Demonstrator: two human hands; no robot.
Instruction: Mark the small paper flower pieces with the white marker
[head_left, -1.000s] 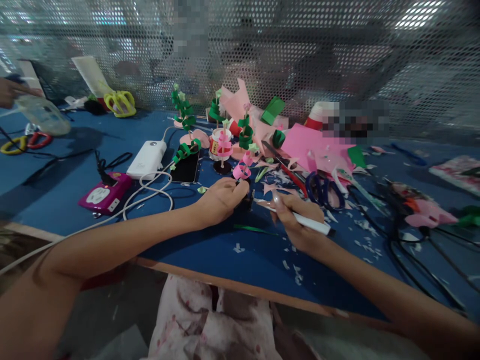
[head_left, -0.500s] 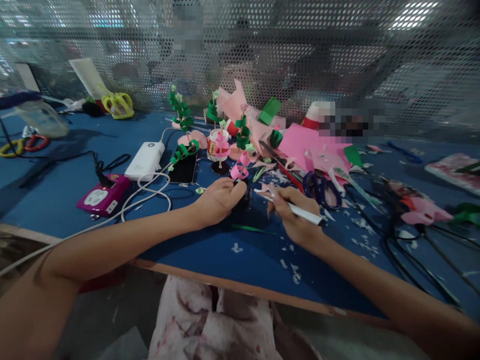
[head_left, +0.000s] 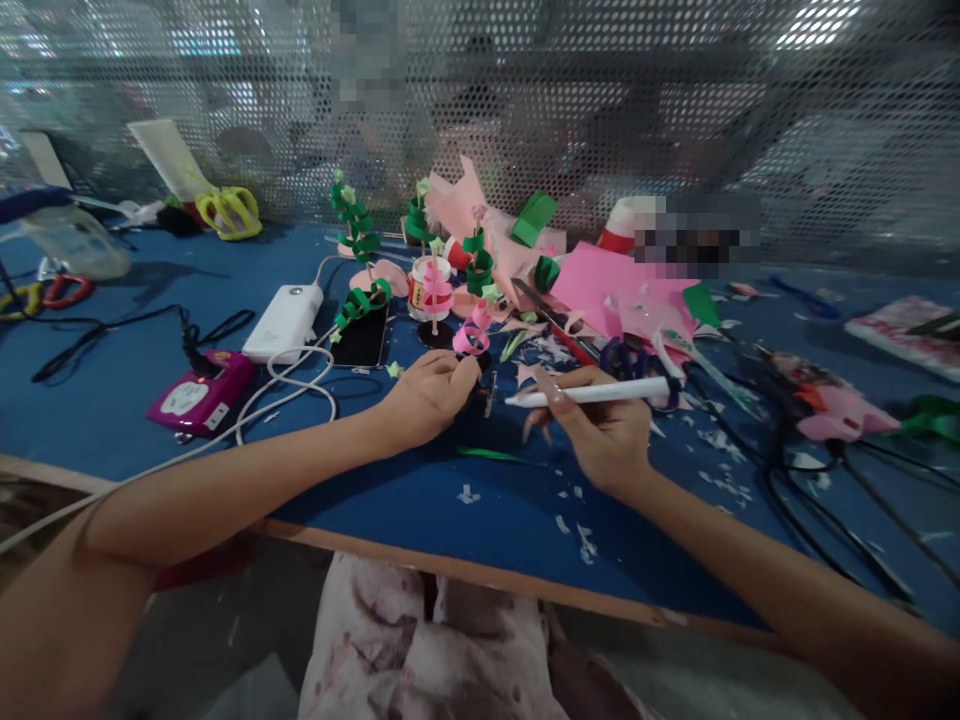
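My right hand (head_left: 600, 430) is closed on a slim white pen (head_left: 615, 392), held nearly level with its tip pointing left. My left hand (head_left: 431, 395) rests on the table with its fingers closed on a small dark piece (head_left: 484, 362), mostly hidden by the fingers. A pink paper curl (head_left: 471, 340) rises just behind that piece, close to my fingertips. Beside it, a small pink paper tree (head_left: 435, 292) stands upright on a dark disc (head_left: 435, 334). Between my hands lies a thin clear strip (head_left: 490, 394). A narrow green paper strip (head_left: 499, 455) is on the table in front.
Green paper spiral trees (head_left: 358, 235) and pink paper sheets (head_left: 600, 290) stand and lie behind my hands. Blue-handled scissors (head_left: 621, 358) lie behind my right hand. Leftward are a phone (head_left: 361, 338), a white power bank (head_left: 283, 322) and a purple socket block (head_left: 202, 393) with cables.
The pen has swung from slanting down to the right to nearly level, its rear end raised. My left hand stays at the dark piece. The whole view has shifted slightly.
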